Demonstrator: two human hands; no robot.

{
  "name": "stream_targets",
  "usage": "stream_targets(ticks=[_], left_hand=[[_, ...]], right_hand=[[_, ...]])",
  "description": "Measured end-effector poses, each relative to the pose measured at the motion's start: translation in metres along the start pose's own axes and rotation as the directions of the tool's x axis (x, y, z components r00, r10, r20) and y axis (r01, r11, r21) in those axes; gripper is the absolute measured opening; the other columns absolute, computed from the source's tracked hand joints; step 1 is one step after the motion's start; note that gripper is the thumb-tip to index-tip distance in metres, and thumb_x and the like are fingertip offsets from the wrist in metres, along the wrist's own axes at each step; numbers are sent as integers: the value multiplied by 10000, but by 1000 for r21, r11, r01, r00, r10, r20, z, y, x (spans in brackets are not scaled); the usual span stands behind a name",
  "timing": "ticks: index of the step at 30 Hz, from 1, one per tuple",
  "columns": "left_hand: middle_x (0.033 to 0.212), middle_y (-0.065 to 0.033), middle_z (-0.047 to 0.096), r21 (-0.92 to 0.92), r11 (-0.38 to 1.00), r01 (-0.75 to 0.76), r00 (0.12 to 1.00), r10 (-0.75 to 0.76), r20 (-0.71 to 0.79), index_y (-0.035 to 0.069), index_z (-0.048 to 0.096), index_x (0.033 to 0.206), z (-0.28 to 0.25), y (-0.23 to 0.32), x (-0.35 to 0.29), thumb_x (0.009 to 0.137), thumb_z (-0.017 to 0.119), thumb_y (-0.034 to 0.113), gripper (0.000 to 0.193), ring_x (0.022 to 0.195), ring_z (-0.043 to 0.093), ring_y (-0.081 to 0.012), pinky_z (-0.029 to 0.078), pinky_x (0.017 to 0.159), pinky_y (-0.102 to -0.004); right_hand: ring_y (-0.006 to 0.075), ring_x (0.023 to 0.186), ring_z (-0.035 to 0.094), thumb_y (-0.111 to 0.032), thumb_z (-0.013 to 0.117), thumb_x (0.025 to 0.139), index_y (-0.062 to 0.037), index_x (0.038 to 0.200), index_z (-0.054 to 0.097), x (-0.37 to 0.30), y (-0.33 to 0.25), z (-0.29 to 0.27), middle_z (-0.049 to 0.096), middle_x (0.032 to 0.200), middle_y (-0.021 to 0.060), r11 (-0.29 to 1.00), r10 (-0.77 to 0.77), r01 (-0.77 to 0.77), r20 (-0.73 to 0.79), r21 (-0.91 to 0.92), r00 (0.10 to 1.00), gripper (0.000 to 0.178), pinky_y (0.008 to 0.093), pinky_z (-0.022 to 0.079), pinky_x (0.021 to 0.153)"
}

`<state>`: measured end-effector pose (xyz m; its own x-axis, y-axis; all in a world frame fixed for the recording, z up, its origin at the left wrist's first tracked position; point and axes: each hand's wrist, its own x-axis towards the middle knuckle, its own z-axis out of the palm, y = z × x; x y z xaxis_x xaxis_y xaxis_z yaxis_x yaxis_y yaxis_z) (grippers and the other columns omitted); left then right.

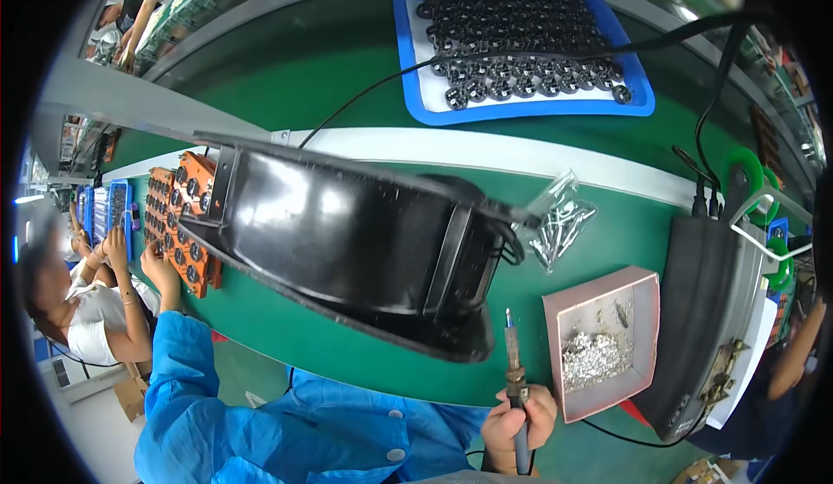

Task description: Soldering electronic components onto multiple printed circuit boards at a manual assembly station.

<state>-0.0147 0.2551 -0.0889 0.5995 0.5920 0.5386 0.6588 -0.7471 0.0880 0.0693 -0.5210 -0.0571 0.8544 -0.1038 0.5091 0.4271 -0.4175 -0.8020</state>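
My right hand [519, 421] is wrapped round the handle of a soldering iron [515, 375], its tip pointing up and away from me. My left hand [161, 270], fingers drawn together, is at the near left side of an orange fixture [211, 277] that carries rows of round black parts. What its fingertips hold, if anything, is too small to make out. A second orange fixture [159, 190] with similar parts lies just beyond. Between my hands a large glossy black hood [334, 232] covers the middle of the bench and hides what lies under it.
A pink box [555, 358] holding silvery solder scraps stands right of the iron. Past it sits a black device [698, 328] with cables. A clear bag [562, 223] of small metal pieces lies nearby. At the back, a blue tray [521, 118] holds round black parts. Another person [104, 323] works at left.
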Motion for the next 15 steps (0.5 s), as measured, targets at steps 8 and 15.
stream_targets(ticks=[8, 15], left_hand=[[1115, -183, 665, 182, 982, -45, 998, 54, -43, 36, 674, 1272, -6, 9, -5, 869, 766, 145, 428, 1016, 640, -352, 503, 898, -440], [1124, -181, 629, -346, 909, 234, 946, -294, -133, -59, 585, 1301, -26, 63, -29, 1013, 620, 484, 615, 1052, 599, -299, 466, 961, -390]], right_hand=[[244, 617, 627, -166, 567, 997, -20, 1214, 501, 1, 1, 2, 609, 752, 97, 999, -33, 33, -40, -5, 999, 270, 362, 526, 562], [239, 610, 611, -172, 537, 1030, -14, 1227, 497, 0, 0, 4, 614, 725, 97, 1000, -23, 24, -48, 14, 999, 256, 352, 521, 568]])
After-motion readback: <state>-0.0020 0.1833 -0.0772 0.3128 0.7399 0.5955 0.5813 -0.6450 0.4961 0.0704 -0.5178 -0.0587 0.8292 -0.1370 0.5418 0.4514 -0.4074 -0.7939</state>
